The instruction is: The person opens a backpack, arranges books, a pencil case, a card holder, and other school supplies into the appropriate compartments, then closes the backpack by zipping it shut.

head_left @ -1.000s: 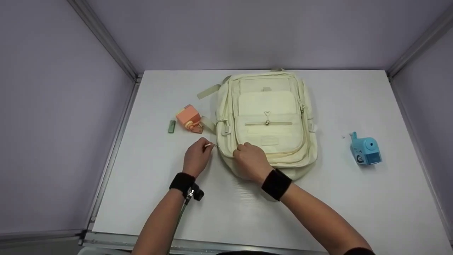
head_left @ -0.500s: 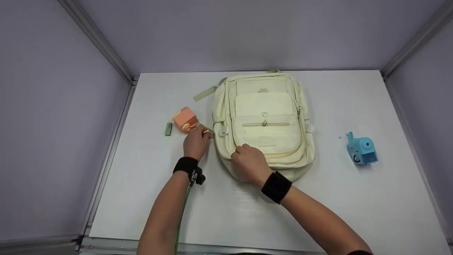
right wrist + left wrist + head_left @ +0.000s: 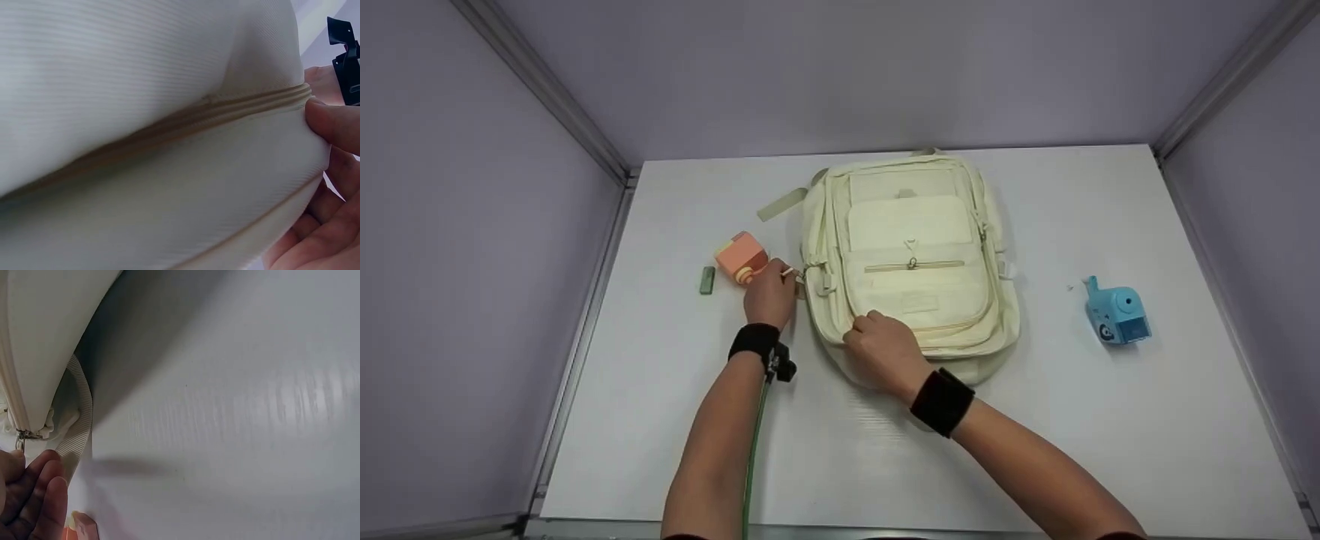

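Observation:
A cream backpack (image 3: 916, 281) lies front up on the white table. My left hand (image 3: 770, 294) is at its left side and pinches a metal zipper pull (image 3: 20, 441) between thumb and forefinger; the other fingers are loosely bent. The zipper track (image 3: 12, 382) runs up along the bag's edge in the left wrist view. My right hand (image 3: 885, 351) grips the bag's lower left corner, its thumb (image 3: 333, 124) against the fabric beside a zipper seam (image 3: 253, 106). A grey webbing strap (image 3: 83, 410) curves out close to the left hand.
An orange boxy thing with a round yellow part (image 3: 741, 256) stands just left of my left hand, with a small green block (image 3: 707, 280) beside it. A blue crank pencil sharpener (image 3: 1117, 311) stands on the right side of the table. Another strap end (image 3: 781, 204) sticks out at upper left.
My left hand has moved up along the backpack's left side with the zipper pull, now near the orange thing. The right hand keeps its hold on the lower corner.

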The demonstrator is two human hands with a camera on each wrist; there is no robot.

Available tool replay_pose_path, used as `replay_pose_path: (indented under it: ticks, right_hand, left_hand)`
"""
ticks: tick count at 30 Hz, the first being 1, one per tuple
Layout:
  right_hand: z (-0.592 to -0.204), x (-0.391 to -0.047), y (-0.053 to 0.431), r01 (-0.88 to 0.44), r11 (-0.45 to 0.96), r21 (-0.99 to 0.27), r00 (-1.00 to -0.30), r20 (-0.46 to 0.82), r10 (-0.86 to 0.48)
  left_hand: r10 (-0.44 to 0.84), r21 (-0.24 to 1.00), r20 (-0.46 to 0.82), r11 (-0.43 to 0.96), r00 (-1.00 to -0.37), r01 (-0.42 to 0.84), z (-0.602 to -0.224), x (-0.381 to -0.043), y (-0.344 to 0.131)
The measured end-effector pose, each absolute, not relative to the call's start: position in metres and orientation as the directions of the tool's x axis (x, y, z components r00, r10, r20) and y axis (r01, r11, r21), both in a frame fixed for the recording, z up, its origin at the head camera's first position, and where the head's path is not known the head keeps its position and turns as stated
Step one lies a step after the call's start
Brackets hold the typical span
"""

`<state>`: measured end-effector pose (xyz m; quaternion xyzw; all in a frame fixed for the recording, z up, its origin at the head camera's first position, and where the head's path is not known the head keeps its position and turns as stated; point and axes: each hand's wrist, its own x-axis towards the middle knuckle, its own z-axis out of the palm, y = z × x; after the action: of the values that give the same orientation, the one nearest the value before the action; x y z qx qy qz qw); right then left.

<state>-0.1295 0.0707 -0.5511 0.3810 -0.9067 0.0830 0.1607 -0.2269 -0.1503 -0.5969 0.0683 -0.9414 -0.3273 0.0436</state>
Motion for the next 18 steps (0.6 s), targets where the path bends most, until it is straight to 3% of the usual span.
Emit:
replay_pose_path:
  ticks: [18]
  right_hand:
    - [-0.559,-0.129,0.069,-0.711,0.697,-0.094,-0.680,0.347,-0.646]
  left_hand:
    - [-0.108,0.696,0.022,0.715,-0.994,-0.062,-0.581,-0.211,-0.148]
